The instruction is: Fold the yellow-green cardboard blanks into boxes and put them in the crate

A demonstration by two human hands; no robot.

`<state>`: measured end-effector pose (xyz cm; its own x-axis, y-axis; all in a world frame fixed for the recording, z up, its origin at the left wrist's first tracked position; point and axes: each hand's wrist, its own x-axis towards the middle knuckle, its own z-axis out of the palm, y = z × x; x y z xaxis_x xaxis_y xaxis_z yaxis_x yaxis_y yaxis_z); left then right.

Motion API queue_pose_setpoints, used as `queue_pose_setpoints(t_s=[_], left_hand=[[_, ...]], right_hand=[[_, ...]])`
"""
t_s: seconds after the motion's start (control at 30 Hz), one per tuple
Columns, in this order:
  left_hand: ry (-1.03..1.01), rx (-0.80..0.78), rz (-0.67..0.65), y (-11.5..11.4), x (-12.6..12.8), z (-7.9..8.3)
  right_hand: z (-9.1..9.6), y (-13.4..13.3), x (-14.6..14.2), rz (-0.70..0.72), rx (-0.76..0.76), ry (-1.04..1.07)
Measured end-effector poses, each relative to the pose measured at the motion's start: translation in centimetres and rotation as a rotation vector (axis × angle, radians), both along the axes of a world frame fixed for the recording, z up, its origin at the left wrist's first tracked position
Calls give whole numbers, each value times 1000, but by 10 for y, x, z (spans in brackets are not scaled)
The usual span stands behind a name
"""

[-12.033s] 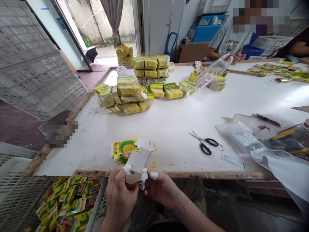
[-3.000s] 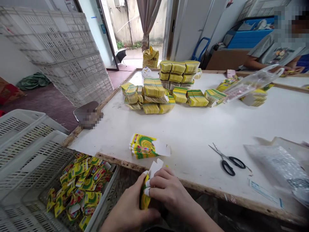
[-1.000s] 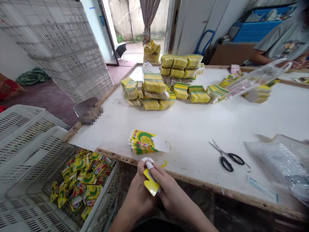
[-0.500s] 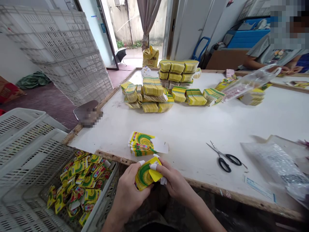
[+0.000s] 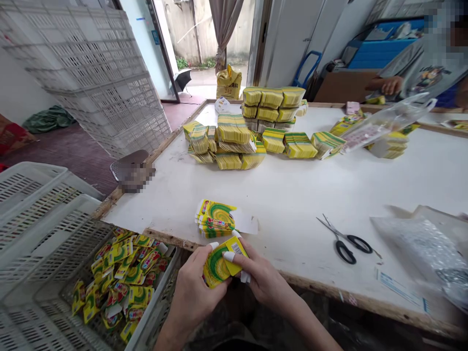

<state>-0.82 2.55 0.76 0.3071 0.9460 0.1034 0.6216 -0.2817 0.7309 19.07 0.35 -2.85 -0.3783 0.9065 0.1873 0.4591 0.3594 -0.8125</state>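
Note:
Between my hands is a yellow and green printed crayon box [image 5: 216, 267], held just off the table's front edge. My left hand [image 5: 195, 282] grips its left side, thumb on top. My right hand [image 5: 256, 268] is closed on the right end, its thumb pressing the yellow flap with the barcode. White covers sit on some fingertips. A small stack of flat box blanks [image 5: 217, 217] lies on the table just beyond my hands. Below on the left, a white plastic crate [image 5: 146, 312] holds many similar small boxes [image 5: 124, 273].
Bundled box blanks [image 5: 270, 109] are piled at the back of the white table [image 5: 292, 195]. Black-handled scissors [image 5: 345, 243] and a clear plastic bag [image 5: 420, 248] lie on the right. Stacked crates [image 5: 98, 73] stand at left. Another person's hand [image 5: 391, 85] shows at far right.
My right thumb has pushed the yellow flap down toward the box, and its barcode now shows. The other person's arm at the far right has shifted.

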Motion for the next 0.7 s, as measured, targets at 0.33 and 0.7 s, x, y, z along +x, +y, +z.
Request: queue_pose_setpoints(t_s=[0.33,0.7], left_hand=[[3,98,16,-2,12,-7],[97,207,58,-8,12,-11]], right_hand=[[14,-4,-14,-156,-38,136],[23,4,-22,-328,-455,966]])
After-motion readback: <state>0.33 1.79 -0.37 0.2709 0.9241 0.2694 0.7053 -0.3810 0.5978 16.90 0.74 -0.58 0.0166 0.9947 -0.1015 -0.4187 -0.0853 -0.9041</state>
